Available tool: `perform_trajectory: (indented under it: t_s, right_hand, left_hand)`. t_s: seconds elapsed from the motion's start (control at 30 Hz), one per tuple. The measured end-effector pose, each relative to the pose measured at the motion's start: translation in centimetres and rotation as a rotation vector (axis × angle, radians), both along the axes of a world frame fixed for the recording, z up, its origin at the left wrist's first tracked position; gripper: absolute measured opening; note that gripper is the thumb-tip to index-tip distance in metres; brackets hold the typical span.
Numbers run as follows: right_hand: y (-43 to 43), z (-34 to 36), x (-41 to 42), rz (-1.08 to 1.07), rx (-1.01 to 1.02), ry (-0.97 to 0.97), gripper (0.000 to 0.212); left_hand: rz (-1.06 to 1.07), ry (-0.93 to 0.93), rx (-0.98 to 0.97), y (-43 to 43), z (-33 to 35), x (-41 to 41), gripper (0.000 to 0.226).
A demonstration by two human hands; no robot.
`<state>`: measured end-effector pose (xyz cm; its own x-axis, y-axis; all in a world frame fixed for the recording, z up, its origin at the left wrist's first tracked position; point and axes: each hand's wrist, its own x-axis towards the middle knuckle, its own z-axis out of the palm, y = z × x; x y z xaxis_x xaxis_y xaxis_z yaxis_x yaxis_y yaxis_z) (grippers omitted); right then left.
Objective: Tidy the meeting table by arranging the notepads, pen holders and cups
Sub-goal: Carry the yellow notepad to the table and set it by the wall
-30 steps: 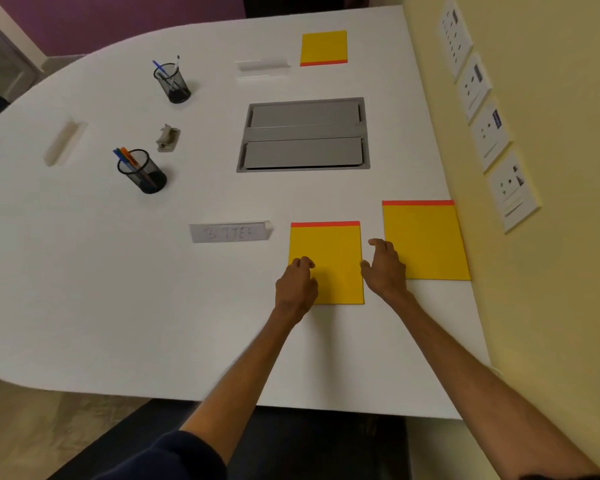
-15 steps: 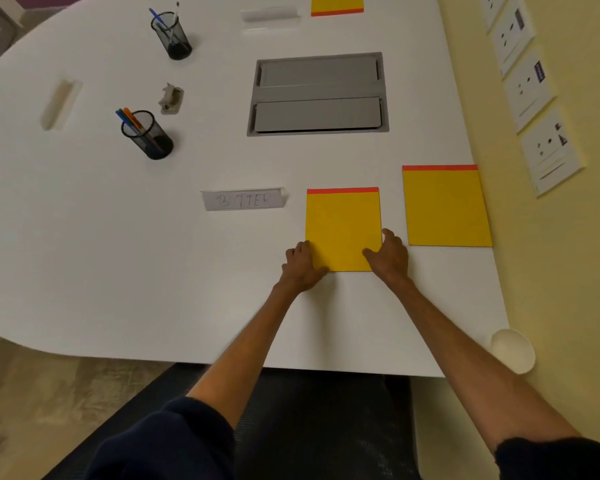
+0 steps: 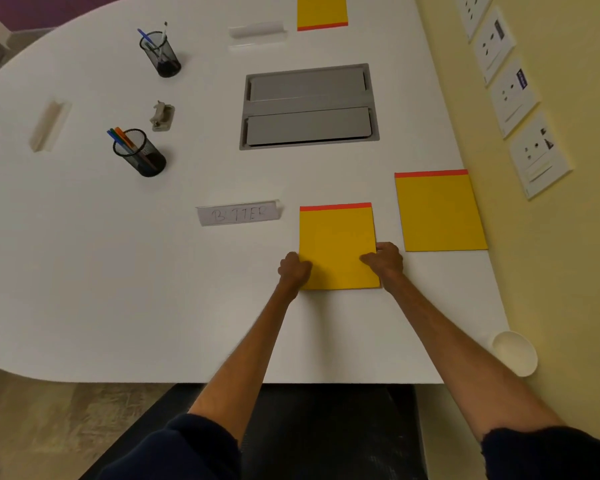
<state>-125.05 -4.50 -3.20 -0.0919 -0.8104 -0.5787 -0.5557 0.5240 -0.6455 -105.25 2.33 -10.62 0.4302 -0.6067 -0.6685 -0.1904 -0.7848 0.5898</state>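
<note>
A yellow notepad (image 3: 336, 242) with a red top strip lies flat on the white table (image 3: 118, 271) in front of me. My left hand (image 3: 293, 270) grips its lower left edge and my right hand (image 3: 385, 259) grips its lower right edge, thumbs on top. A second yellow notepad (image 3: 439, 211) lies to its right near the wall. A third notepad (image 3: 322, 10) sits at the far end. Two black mesh pen holders stand at the left, the nearer pen holder (image 3: 139, 152) and the farther pen holder (image 3: 160, 53). A white cup (image 3: 515, 353) stands at the near right corner.
A name card (image 3: 238, 213) lies left of the held notepad, with another name card (image 3: 257, 31) far back and a third name card (image 3: 47, 124) at the far left. A grey cable hatch (image 3: 309, 105) is set in the table. A small beige object (image 3: 161, 116) sits between the holders. The wall with sockets (image 3: 513, 95) runs along the right.
Both hands slid from the notepad's sides down to its lower corners and now grip them. The view tilted down, bringing the white cup into sight.
</note>
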Motion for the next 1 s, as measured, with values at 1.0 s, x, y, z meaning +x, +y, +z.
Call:
perform_trajectory:
  t_s: [1.0]
  right_hand:
    - [-10.1, 2.8, -11.5, 0.182, -0.215, 0.418, 0.096]
  left_hand:
    - [-0.231, -0.112, -0.254, -11.0, 7.9, -14.0, 0.056]
